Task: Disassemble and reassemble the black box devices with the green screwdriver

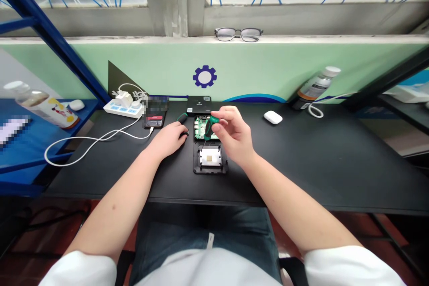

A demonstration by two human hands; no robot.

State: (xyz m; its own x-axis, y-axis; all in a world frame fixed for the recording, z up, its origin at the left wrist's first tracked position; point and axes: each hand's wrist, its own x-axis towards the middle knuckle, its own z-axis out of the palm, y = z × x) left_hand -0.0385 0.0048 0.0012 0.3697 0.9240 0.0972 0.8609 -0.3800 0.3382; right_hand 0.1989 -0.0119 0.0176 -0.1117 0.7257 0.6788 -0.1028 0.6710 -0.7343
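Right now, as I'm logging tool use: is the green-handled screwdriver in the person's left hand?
No, the right hand holds the green-handled screwdriver above the open device; the left hand rests on the desk.

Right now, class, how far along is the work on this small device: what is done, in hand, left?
Done: the black case half lies open, its black cover set behind. In hand: the right hand holds a green-handled screwdriver tip-down at the green circuit board; the left hand rests beside it. Left: board, case half and cover lie apart.
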